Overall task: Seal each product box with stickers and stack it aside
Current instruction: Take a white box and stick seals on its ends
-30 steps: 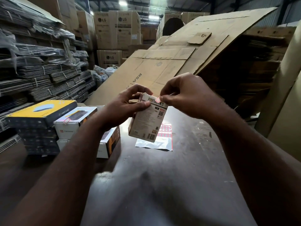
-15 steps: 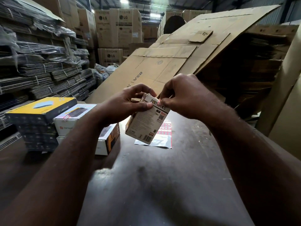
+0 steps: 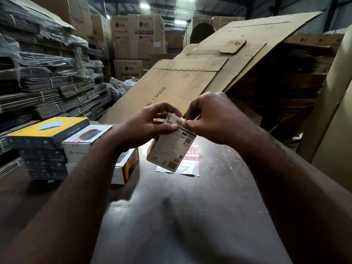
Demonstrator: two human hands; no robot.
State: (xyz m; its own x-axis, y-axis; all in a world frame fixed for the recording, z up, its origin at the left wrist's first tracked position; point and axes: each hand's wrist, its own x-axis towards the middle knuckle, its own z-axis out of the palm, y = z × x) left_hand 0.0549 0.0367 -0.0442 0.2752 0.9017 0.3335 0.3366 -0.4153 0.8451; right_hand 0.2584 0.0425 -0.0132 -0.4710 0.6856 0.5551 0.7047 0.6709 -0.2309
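The dark table (image 3: 219,216) carries a stack (image 3: 76,151) of boxes at its left side. Above the table's middle both hands meet on one box (image 3: 169,149), held in the air and tilted, its lower end hanging over the sticker sheet (image 3: 192,161) that lies flat on the table.

The left hand (image 3: 146,130) grips the box's upper part, thumb across the printed face and fingers curled behind. The right hand (image 3: 215,121) has thumb and forefinger pinched together at the top edge, on a small red sticker (image 3: 184,121) at the flap.

This looks like the sealing step: the sticker is being laid over the top flap's seam. Next it likely needs pressing flat onto both faces. Whether the bottom end is sealed cannot be seen. After that, the box goes on the stack.
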